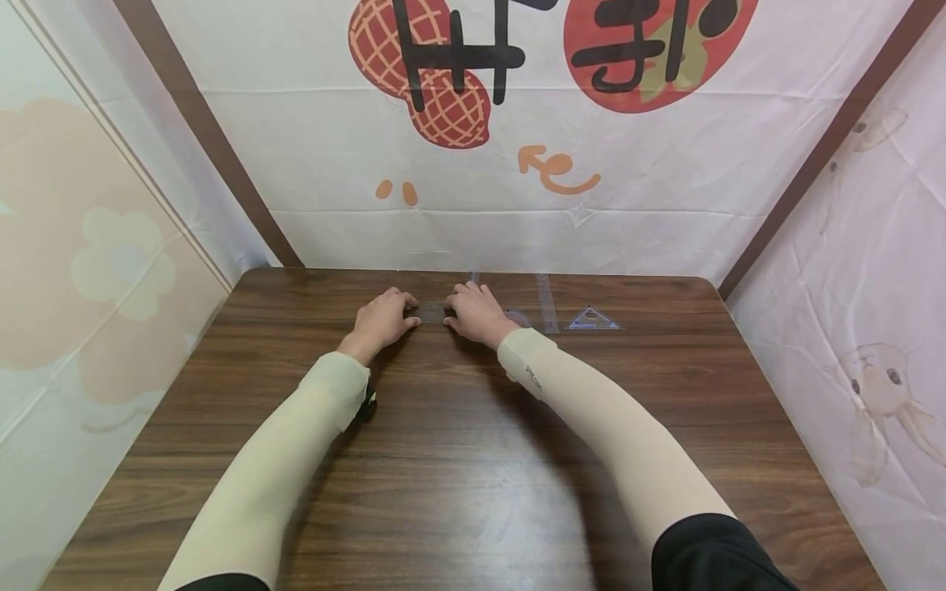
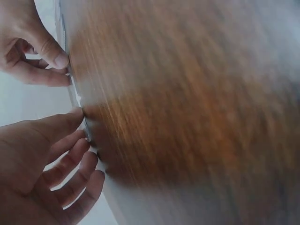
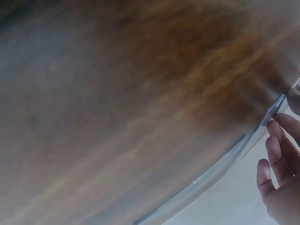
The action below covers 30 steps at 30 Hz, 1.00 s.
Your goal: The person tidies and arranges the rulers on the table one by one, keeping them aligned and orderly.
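Near the far edge of the table (image 1: 443,460), a flat clear plastic piece (image 1: 430,312) lies between both hands. My left hand (image 1: 384,318) pinches its left end with thumb and fingertips; the other fingers are loosely bent, as the left wrist view shows. At the opposite end, my right hand (image 1: 476,313) pinches it between thumb and forefinger. The piece looks like a clear drawing tool, but its exact kind is hard to make out. In the right wrist view, the right hand (image 3: 281,199) is partly cut off by the frame.
Just right of the right hand lie a clear protractor (image 1: 519,317), an upright-lying clear ruler (image 1: 547,304) and a set square (image 1: 594,319). Another clear strip (image 1: 474,277) shows behind the right fingers. A printed cloth (image 1: 473,238) hangs behind the table's far edge.
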{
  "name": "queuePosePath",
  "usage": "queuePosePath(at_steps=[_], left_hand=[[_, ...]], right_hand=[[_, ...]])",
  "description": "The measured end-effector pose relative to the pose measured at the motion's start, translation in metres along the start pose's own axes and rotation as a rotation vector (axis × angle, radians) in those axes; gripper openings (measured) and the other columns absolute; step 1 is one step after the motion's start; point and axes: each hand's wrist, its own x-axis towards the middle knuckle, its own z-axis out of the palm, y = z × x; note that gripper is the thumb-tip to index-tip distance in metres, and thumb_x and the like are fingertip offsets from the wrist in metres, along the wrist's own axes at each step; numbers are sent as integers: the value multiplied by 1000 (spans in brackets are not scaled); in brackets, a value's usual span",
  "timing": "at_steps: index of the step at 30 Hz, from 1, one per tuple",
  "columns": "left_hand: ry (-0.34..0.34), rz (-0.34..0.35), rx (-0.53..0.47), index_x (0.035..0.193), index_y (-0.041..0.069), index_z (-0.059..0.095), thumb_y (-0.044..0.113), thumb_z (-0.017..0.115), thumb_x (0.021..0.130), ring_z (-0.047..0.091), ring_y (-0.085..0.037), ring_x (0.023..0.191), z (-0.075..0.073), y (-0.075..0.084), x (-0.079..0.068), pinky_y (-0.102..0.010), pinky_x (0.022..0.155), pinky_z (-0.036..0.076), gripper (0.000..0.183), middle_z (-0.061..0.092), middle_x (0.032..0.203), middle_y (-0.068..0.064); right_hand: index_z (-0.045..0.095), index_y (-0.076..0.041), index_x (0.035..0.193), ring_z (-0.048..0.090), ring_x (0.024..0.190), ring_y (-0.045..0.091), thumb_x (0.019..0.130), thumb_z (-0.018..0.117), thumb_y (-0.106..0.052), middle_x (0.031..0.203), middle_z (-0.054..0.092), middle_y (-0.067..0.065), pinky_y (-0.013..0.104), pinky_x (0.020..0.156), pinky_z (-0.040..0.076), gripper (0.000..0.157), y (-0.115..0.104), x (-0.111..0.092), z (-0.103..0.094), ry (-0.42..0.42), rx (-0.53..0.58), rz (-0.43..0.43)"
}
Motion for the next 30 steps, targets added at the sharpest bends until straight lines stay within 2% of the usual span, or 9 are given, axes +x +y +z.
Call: queuePosePath(at_steps=[12,21,26,30], left_hand=[[-37,-31,-124,141,5,64,25,70,107,57,-40,130,-1,-3,1,-61,107,47,40,55,140,-20],[-39,-26,-90,141,3,61,26,70,106,53,-44,130,-3,-1,0,-59,109,45,43,59,136,-21],[-34,-18,-68,137,5,62,28,72,103,59,-40,120,-5,-1,-1,-55,102,49,42,66,125,-15],[-26,-9,-43,135,7,63,30,73,102,63,-34,112,-5,-3,0,-53,96,52,42,68,120,-11]], right_hand=[[69,-15,144,53,131,26,109,65,-35,140,63,5,49,117,39,40,-3,0,4,4,28,23],[69,-14,142,54,128,26,108,67,-32,137,64,5,46,112,42,38,-6,-3,4,30,42,33],[69,-14,141,55,127,26,109,67,-30,136,65,5,45,110,43,36,-8,-3,5,32,59,49],[70,-13,140,57,123,27,107,70,-29,133,66,6,45,107,44,37,-9,-5,3,37,115,69]])
